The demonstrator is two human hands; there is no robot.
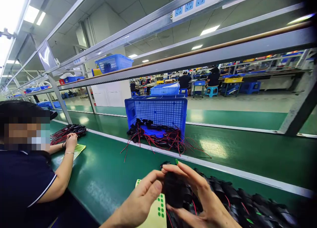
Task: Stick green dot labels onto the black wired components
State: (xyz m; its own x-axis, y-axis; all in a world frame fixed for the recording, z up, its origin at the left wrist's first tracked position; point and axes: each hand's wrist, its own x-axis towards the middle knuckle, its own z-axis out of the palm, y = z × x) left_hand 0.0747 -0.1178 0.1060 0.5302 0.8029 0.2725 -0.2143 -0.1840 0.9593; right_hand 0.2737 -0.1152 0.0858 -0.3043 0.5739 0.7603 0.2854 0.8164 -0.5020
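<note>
My left hand (143, 196) and my right hand (198, 195) meet at the bottom centre, both gripping a small black part (173, 188) with red wires. A tiny green dot sticker (176, 161) sits on a fingertip of my right hand. Under my left hand lies a pale sticker sheet (158, 212) with green dots. A row of similar black parts (237, 201) runs to the right along the green belt.
A blue crate (158, 110) on its side spills black parts with red wires (158, 138). A co-worker at left rests a hand (71, 139) by another sticker sheet (79, 150) and wire pile (66, 132). Metal frame rails cross overhead.
</note>
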